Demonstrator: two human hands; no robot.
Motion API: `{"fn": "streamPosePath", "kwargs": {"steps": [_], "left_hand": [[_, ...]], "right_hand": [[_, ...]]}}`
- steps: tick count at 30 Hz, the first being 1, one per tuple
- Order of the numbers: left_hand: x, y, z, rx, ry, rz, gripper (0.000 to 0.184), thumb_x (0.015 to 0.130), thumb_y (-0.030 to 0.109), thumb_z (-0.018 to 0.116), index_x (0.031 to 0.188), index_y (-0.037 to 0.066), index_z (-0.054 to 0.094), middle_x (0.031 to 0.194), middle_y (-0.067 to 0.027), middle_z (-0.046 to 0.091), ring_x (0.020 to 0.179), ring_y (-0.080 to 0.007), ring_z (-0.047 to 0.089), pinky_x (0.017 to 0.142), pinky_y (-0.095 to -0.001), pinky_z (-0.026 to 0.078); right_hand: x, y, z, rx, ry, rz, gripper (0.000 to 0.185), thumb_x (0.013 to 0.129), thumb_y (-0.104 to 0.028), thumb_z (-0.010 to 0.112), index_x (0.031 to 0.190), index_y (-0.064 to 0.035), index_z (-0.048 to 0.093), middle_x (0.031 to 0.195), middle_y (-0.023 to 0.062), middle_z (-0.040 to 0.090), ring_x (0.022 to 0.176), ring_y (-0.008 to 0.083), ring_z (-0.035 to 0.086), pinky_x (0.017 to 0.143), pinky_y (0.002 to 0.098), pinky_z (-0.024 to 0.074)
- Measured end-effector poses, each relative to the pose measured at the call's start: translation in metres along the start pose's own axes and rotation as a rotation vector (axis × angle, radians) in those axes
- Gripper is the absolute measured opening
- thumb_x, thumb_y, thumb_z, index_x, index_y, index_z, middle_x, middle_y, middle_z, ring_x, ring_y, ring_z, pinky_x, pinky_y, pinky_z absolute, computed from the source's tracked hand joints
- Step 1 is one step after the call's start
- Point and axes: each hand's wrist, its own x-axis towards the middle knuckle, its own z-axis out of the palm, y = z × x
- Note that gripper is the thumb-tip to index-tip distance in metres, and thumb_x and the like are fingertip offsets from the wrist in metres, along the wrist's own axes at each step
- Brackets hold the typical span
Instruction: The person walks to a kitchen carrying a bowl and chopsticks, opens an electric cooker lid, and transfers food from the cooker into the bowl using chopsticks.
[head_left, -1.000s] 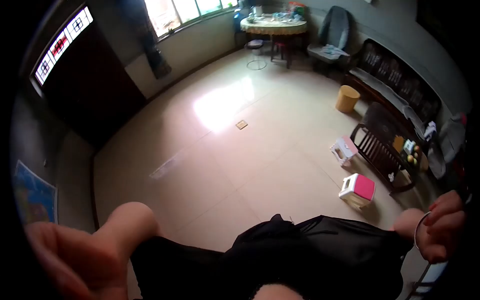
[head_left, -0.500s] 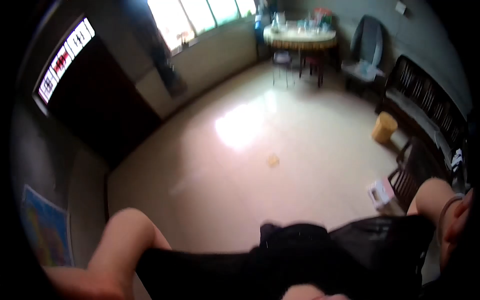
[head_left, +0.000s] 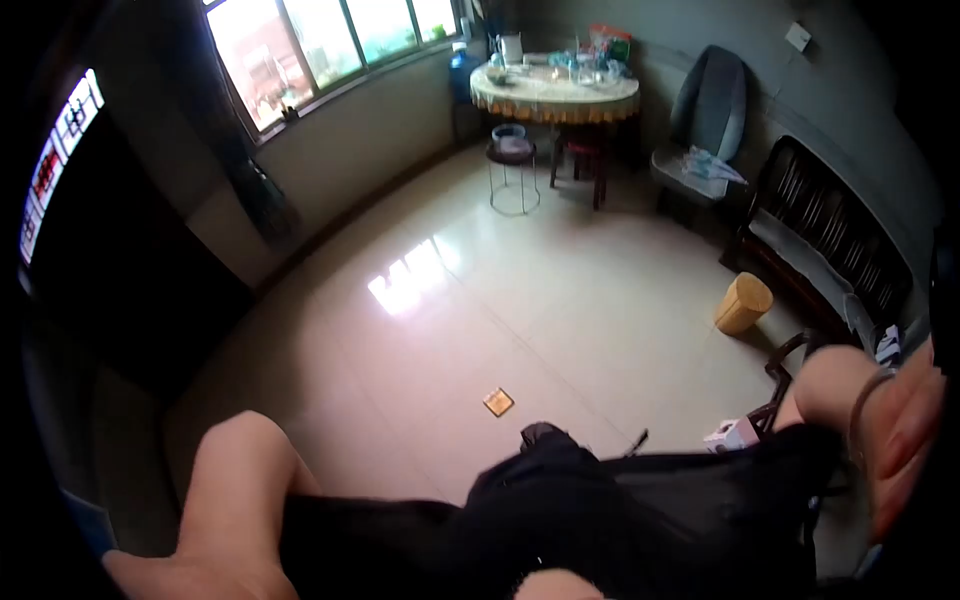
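Looking forward and down past a person's two bare hands at the lower edges of the view. Showing the left hand [head_left: 195, 577] low down, largely cut off, fingers out of sight: impossible to tell wide, narrow or holding. Showing the right hand [head_left: 908, 440] higher up, at the far edge, blurred and partly in shadow, with a thin round bracelet [head_left: 857, 405] at the wrist; no telling the finger spread or grip here either. Finding nearest to both hands a black, partly see-through cloth garment [head_left: 600, 500], filling the space between the bent arms, long axis running crosswise from left arm to right. Finding just inward of the right hand, and partly hidden behind the cloth, a small pink-and-white plastic stool [head_left: 731, 436], well apart from the left hand, with the right arm clearly the nearer; beside it, a curved dark wooden armrest [head_left: 776, 370]. Noting ahead of and between the hands, flat on the pale glossy tiled floor [head_left: 430, 360], a small tan square [head_left: 498, 402], apart from both, a corner turned toward the garment, without any clear long axis. Noting farther out on the right-hand side a yellow cylindrical bin [head_left: 743, 305], and far ahead of both hands a round table under a pale fringed cloth [head_left: 560, 100].
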Motion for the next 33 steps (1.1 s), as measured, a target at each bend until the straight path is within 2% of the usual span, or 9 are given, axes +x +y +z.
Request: {"fn": "streamPosePath", "kwargs": {"steps": [5,11,18,26,30,33], "left_hand": [[-0.008,-0.111,-0.001,0.157,0.014,-0.033,0.032,0.081,0.015,0.062,0.108,-0.001,0.054,0.095,-0.0138,0.063,0.086,-0.0231,0.062,0.073,-0.0326,0.052],[-0.037,-0.195,-0.031,0.293,-0.036,-0.115,0.031,0.082,0.015,0.061,0.107,-0.001,0.054,0.095,-0.0138,0.063,0.086,-0.0230,0.062,0.073,-0.0326,0.052],[-0.118,-0.261,-0.099,0.389,-0.042,-0.156,0.030,0.082,0.016,0.060,0.107,-0.001,0.054,0.094,-0.0138,0.062,0.085,-0.0229,0.061,0.073,-0.0326,0.052],[-0.210,-0.395,-0.220,0.366,-0.024,-0.199,0.030,0.083,0.016,0.059,0.107,0.000,0.054,0.094,-0.0138,0.062,0.084,-0.0227,0.061,0.072,-0.0326,0.052],[-0.269,-0.460,-0.267,0.371,-0.001,-0.199,0.029,0.083,0.016,0.058,0.107,0.000,0.054,0.094,-0.0138,0.062,0.084,-0.0227,0.061,0.072,-0.0326,0.052],[-0.319,-0.507,-0.297,0.383,0.036,-0.175,0.029,0.083,0.016,0.058,0.107,0.000,0.054,0.094,-0.0138,0.062,0.084,-0.0226,0.061,0.072,-0.0326,0.052]], "right_hand": [[0.008,0.149,0.056,0.047,0.036,-0.123,0.028,0.090,-0.034,0.044,0.098,-0.0080,0.052,0.098,0.0102,0.052,0.092,0.0192,0.047,0.084,0.0304,0.0316],[0.029,0.262,0.141,0.158,0.134,-0.198,0.027,0.090,-0.032,0.046,0.102,-0.0078,0.052,0.102,0.0111,0.053,0.097,0.0197,0.047,0.089,0.0312,0.0306],[0.086,0.333,0.260,0.182,0.176,-0.305,0.027,0.090,-0.029,0.047,0.106,-0.0076,0.053,0.108,0.0121,0.053,0.103,0.0202,0.046,0.094,0.0322,0.0294],[0.189,0.411,0.372,-0.005,0.241,-0.305,0.028,0.090,-0.026,0.048,0.111,-0.0074,0.054,0.114,0.0133,0.054,0.111,0.0209,0.046,0.101,0.0334,0.0280],[0.226,0.438,0.433,-0.213,0.378,-0.349,0.029,0.090,-0.024,0.049,0.114,-0.0073,0.054,0.117,0.0139,0.054,0.114,0.0212,0.046,0.104,0.0339,0.0273],[0.238,0.456,0.504,-0.432,0.580,-0.385,0.030,0.090,-0.023,0.050,0.116,-0.0072,0.054,0.120,0.0144,0.054,0.117,0.0215,0.046,0.106,0.0343,0.0268]]}}
